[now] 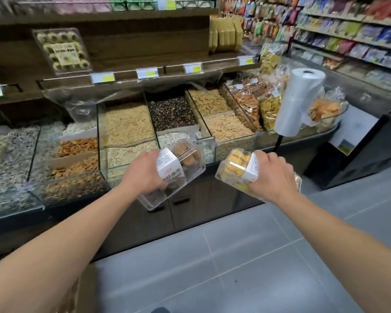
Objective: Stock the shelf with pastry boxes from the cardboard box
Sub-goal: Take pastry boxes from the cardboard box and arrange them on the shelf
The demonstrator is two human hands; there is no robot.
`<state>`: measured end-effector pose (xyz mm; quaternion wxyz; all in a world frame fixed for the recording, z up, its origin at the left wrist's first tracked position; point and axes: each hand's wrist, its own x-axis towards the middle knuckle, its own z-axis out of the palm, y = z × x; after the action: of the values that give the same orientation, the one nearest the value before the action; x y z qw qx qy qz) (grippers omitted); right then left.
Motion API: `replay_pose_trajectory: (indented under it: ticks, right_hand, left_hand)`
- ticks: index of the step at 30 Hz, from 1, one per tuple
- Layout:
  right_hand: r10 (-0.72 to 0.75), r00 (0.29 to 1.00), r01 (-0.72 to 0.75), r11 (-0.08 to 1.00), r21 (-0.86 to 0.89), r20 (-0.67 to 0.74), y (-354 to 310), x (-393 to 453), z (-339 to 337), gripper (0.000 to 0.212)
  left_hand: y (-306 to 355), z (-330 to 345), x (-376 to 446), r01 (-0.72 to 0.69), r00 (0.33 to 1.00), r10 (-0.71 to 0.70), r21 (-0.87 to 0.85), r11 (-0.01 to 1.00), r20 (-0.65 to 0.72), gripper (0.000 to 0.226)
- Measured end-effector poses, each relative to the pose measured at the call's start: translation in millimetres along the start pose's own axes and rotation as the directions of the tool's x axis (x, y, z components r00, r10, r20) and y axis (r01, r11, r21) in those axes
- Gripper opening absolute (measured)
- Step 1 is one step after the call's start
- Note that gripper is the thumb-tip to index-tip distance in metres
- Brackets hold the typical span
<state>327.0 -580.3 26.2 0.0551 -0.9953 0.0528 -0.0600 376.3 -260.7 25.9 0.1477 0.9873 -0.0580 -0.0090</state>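
My left hand curls around a clear pastry box of brown cookies, fingers wrapped under its white label band, the box tilted. My right hand grips a second clear box of yellow cookies, fingers closed over its white band. The two boxes sit near each other, apart, held above the grey floor. Beyond my fingertips lie glass bins of nuts and seeds. Higher, on the wooden shelf, one pastry tray leans upright. Past my right knuckles stands a plastic bag roll.
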Motion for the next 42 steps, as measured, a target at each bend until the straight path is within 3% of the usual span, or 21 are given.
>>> replay_pose_trajectory:
  ticks: [7, 23, 29, 33, 42]
  right_hand:
    - [-0.008, 0.995, 0.015, 0.998, 0.064, -0.102, 0.5, 136.3, -15.2, 0.087]
    - [-0.063, 0.972, 0.066, 0.998, 0.006, -0.226, -31.8, 483.1, -40.2, 0.09]
    - [-0.188, 0.947, 0.18, 0.982, -0.055, -0.26, -22.4, 599.8, -46.8, 0.094]
    - [-0.286, 0.916, 0.279, 0.958, -0.065, -0.281, -14.8, 687.2, -50.8, 0.094]
    - [-0.457, 0.869, 0.437, 0.889, -0.138, -0.192, -16.6, 846.3, -45.0, 0.092]
  left_hand:
    - [8.8, -26.0, 126.0, -0.01, 0.999, 0.009, -0.021, 1.0, -0.053, 0.096]
    - [-16.1, -62.5, 441.1, -0.113, 0.994, 0.113, 0.061, 0.992, -0.001, 0.099]
    - [2.3, -59.7, 526.8, -0.143, 0.99, 0.143, 0.063, 0.988, -0.001, 0.107]
    - [18.9, -56.3, 589.9, -0.14, 0.99, 0.14, 0.079, 0.987, -0.003, 0.101]
    - [50.3, -54.1, 684.0, -0.091, 0.995, 0.089, 0.031, 0.995, 0.05, 0.112]
